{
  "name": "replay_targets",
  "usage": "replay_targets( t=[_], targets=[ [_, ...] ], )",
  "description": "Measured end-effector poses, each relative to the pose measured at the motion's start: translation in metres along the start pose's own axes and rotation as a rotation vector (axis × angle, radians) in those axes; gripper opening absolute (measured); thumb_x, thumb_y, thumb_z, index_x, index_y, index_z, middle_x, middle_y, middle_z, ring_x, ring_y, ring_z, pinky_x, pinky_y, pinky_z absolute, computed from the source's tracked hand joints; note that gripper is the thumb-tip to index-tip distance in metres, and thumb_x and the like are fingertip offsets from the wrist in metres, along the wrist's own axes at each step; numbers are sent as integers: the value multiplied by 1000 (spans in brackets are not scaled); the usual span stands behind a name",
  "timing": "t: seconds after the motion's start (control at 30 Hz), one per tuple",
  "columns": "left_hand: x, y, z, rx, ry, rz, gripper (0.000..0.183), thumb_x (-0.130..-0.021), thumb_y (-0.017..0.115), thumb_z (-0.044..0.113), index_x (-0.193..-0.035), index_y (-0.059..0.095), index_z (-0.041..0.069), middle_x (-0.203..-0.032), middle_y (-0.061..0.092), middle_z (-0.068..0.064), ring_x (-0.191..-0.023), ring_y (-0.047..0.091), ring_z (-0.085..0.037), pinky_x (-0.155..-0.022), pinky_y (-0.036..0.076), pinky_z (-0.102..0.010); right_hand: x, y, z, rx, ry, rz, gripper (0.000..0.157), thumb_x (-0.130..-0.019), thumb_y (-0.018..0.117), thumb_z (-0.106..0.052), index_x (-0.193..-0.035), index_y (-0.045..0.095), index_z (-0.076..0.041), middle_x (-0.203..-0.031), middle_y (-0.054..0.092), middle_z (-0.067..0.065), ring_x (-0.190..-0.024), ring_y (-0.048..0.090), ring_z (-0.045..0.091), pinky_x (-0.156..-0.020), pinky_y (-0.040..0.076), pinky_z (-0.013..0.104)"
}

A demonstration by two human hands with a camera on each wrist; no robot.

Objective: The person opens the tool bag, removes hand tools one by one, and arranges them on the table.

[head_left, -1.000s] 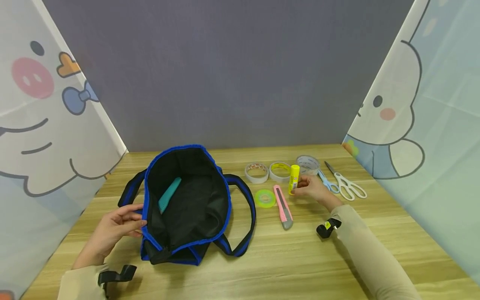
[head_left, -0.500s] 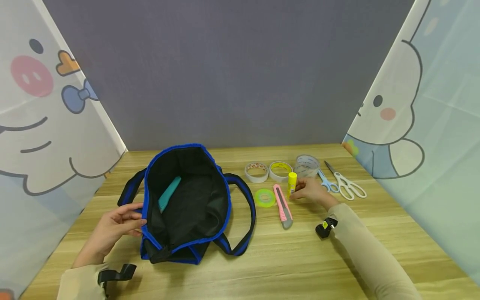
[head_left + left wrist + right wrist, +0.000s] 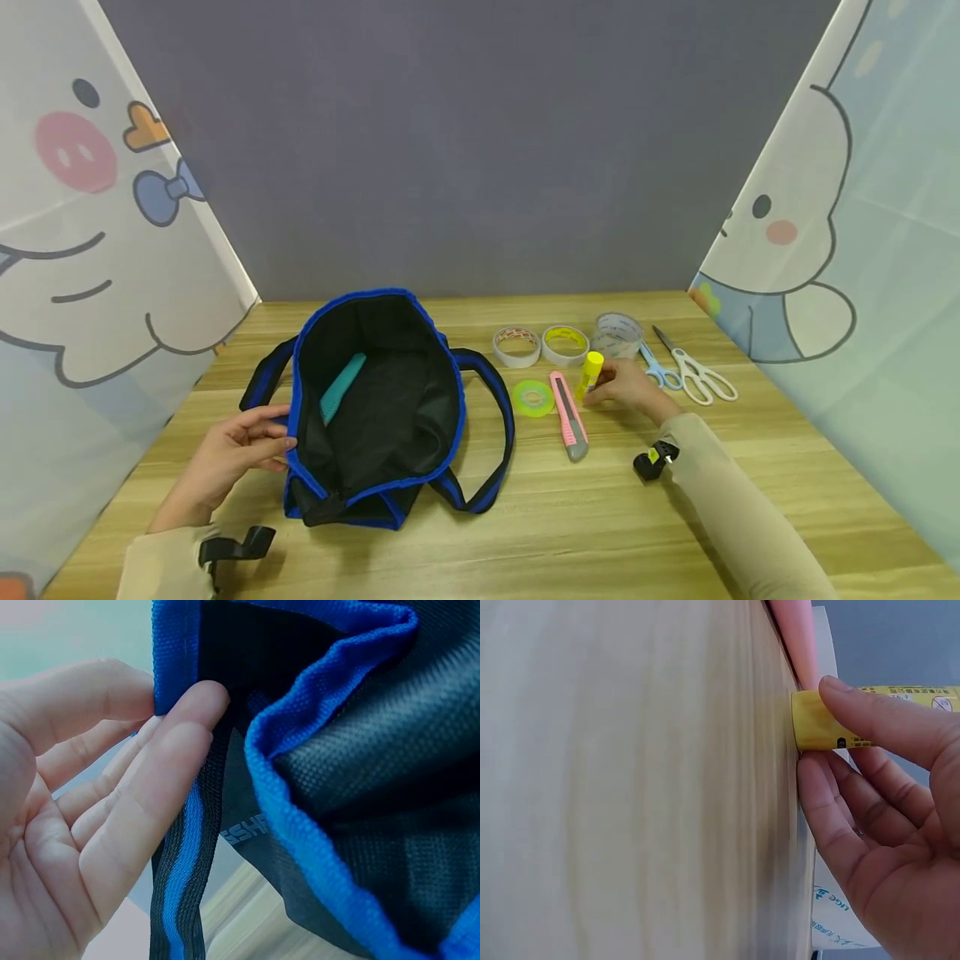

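My left hand (image 3: 232, 458) pinches the blue-trimmed rim of a black tote bag (image 3: 390, 400) between thumb and fingers; the left wrist view shows the fingertips (image 3: 204, 701) at that trim. The bag's mouth gapes toward me, and a teal box cutter (image 3: 341, 387) lies inside. With thumb and fingers, my right hand (image 3: 626, 390) grips a yellow glue stick (image 3: 591, 375) near its lower end. The glue stick leans slightly right, its base (image 3: 810, 720) at or very near the tabletop in the right wrist view. Just left of it lies a pink box cutter (image 3: 570, 417).
A green tape roll (image 3: 533, 399) lies beside the pink cutter. Behind stand two tape rolls, one brown-cored (image 3: 517, 360) and one yellow-cored (image 3: 564, 360), and a clear tape roll (image 3: 617, 346). Blue scissors (image 3: 660, 372) and white scissors (image 3: 697, 375) lie right. A bag strap (image 3: 498, 450) loops onto the table.
My right hand has lowered the glue stick toward the table, and its top now tips slightly right. The left hand still holds the bag's rim. The head view has shifted a little.
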State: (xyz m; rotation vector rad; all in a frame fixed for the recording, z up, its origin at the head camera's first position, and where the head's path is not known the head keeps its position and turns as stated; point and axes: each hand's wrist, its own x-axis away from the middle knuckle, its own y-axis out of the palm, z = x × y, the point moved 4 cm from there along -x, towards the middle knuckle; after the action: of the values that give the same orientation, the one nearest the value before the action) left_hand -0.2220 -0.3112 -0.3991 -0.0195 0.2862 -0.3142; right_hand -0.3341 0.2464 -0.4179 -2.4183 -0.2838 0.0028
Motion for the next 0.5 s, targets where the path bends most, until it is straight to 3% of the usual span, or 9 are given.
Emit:
replay_targets(
  t=[0.23, 0.5],
  targets=[
    [-1, 2, -2, 24, 14, -20, 55, -93, 52, -21, -125, 68, 21, -94, 72, 0, -76, 71, -15, -61, 61, -33, 8, -11, -1, -96, -4, -18, 36, -74, 86, -4, -104, 69, 7, -95, 72, 14, -83, 67, 20, -75, 55, 26],
    [-1, 1, -1, 21, 23, -32, 56, -93, 52, -21, -125, 69, 22, -95, 73, 1, -76, 71, -15, -61, 61, -32, 14, -36, -15, -171, 9, 16, 38, -84, 75, 1, -116, 59, 13, -99, 70, 16, -85, 65, 15, -74, 57, 24]
  ],
)
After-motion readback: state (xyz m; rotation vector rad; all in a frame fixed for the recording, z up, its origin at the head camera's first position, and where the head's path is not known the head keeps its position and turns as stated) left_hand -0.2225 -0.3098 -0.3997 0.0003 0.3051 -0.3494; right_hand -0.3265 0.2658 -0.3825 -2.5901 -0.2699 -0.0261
